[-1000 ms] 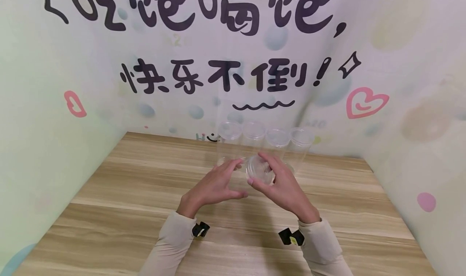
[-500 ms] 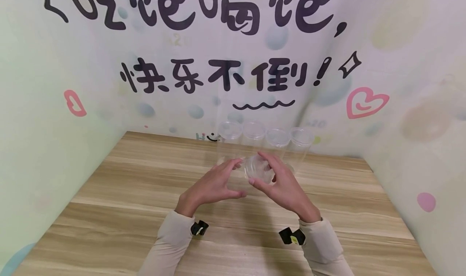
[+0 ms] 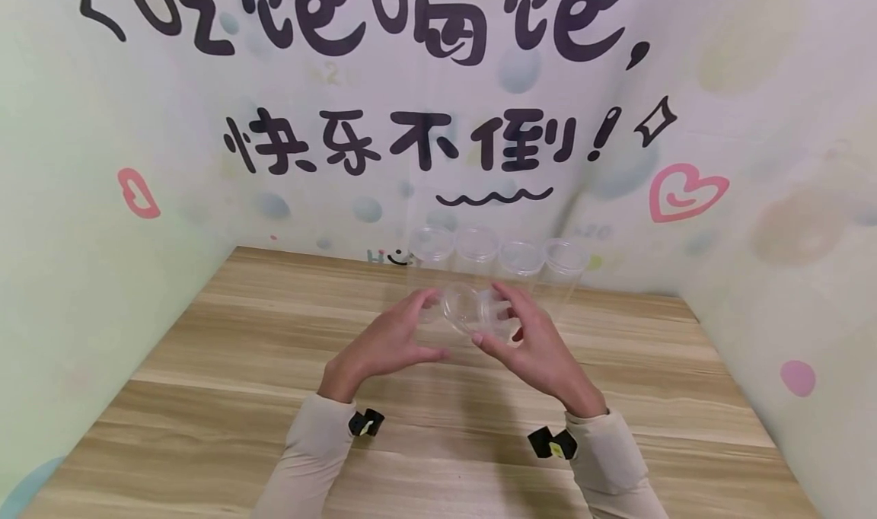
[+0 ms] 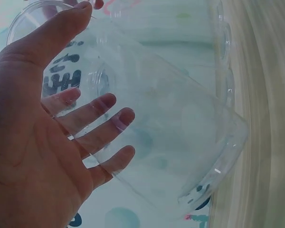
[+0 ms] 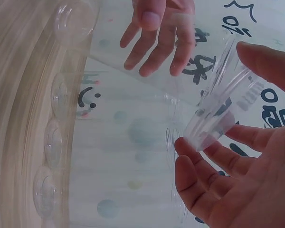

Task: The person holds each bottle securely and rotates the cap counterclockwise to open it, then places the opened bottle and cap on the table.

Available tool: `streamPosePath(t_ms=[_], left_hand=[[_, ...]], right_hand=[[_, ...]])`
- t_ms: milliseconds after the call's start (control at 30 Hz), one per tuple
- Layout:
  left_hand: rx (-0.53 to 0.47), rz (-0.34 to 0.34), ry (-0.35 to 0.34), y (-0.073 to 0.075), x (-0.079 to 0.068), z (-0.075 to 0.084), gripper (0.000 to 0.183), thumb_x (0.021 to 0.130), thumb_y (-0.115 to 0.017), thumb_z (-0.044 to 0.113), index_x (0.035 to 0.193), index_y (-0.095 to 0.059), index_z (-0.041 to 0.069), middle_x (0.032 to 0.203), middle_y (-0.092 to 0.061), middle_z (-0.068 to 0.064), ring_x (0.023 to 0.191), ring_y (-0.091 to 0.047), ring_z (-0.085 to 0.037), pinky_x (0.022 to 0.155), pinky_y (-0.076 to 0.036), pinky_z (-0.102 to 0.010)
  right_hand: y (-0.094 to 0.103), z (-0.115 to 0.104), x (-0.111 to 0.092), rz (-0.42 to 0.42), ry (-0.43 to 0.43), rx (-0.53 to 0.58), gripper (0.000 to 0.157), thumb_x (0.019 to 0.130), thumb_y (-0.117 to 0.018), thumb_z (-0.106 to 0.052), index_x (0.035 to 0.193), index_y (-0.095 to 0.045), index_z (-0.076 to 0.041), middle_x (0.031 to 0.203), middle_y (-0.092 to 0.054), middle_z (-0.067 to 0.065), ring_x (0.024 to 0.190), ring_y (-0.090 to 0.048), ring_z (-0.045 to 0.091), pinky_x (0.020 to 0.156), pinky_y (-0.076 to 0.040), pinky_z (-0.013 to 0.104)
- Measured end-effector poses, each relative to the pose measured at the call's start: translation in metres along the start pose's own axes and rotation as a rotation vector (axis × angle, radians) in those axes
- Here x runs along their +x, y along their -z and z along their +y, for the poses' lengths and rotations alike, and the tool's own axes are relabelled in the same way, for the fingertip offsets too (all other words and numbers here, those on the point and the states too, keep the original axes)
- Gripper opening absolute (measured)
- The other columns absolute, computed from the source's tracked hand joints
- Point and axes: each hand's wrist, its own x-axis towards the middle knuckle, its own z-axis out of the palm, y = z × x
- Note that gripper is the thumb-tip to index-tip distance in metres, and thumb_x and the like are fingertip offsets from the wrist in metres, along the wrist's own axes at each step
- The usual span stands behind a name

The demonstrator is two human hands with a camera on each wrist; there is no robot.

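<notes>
My left hand (image 3: 384, 342) grips a clear plastic jar (image 4: 166, 109) round its side, thumb on one side and fingers on the other. The jar is tilted, its round mouth toward my right hand and its base toward the back wall. A clear, ridged plastic lid (image 5: 221, 107) is held in my right hand (image 3: 537, 344) between thumb and fingertips, edge-on beside the jar's mouth. In the head view the lid (image 3: 492, 313) stands just right of the mouth. Much of the jar's body is faint because it is see-through.
Several clear lidded jars (image 3: 521, 259) stand upright in a row at the back of the wooden table (image 3: 226, 351), close behind both hands. Behind them rises a printed backdrop (image 3: 342, 214) with black lettering, and walls close in the left and right sides.
My left hand has shifted slightly left and the jar has turned so its mouth shows. The lid now appears edge-on beside it; my right hand has barely moved.
</notes>
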Motion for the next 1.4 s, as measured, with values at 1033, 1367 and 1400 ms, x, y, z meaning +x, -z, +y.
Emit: streamPosePath(t_ms=[1033, 1367, 1400], left_hand=[[-0.046, 0.213, 0.111, 0.03, -0.008, -0.025, 0.093, 0.078, -0.083, 0.04, 0.15, -0.032, 0.011, 0.145, -0.049, -0.016, 0.13, -0.048, -0.038, 0.102, -0.042, -0.061], [-0.01, 0.294, 0.082, 0.034, -0.009, -0.034, 0.093, 0.079, -0.083, 0.037, 0.15, -0.032, 0.005, 0.151, -0.038, -0.016, 0.136, -0.04, -0.035, 0.109, -0.036, -0.061], [-0.008, 0.301, 0.083, 0.034, -0.009, -0.035, 0.092, 0.079, -0.083, 0.038, 0.15, -0.032, 0.006, 0.149, -0.039, -0.016, 0.134, -0.041, -0.035, 0.108, -0.036, -0.061]], right_hand=[[0.009, 0.025, -0.006, 0.014, -0.081, 0.016, 0.078, 0.083, -0.081, -0.026, 0.148, -0.039, -0.017, 0.147, -0.046, 0.006, 0.119, -0.059, 0.032, 0.085, -0.053, 0.043], [0.013, 0.037, -0.01, 0.019, -0.116, 0.015, 0.081, 0.082, -0.082, -0.026, 0.149, -0.038, -0.015, 0.142, -0.05, 0.013, 0.119, -0.061, 0.033, 0.089, -0.054, 0.046], [0.014, 0.038, -0.01, 0.02, -0.115, 0.016, 0.081, 0.082, -0.083, -0.026, 0.149, -0.038, -0.015, 0.142, -0.05, 0.015, 0.118, -0.061, 0.034, 0.089, -0.054, 0.046]])
